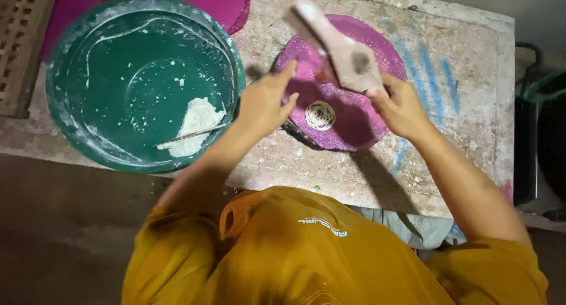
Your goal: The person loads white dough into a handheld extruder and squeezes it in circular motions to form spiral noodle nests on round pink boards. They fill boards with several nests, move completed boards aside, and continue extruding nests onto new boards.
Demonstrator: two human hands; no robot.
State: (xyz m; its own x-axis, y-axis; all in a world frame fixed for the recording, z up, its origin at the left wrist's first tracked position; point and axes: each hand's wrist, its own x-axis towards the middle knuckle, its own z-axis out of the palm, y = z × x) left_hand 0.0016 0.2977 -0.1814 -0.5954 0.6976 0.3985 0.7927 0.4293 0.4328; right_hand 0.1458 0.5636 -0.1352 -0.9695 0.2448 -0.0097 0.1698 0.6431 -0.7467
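We see our right hand point(404, 107) lifting a dough press point(342, 48) above a white noodle coil point(320, 115) on the pink mat point(354, 122), our left hand point(265, 101) touching the mat's edge beside the green basin point(65, 63).

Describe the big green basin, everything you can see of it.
The green basin is round and deep, plastic by its look, and stands upright on the worn table, left of the pink disc. White smears streak its inside. A lump of white dough lies at its lower right. The left hand hovers beside its rim.

Dim warm light from above, dark shadowed floor, motion-blurred pale wooden press handle point(339, 43), soft shadow beneath the forearms, slightly grainy edges
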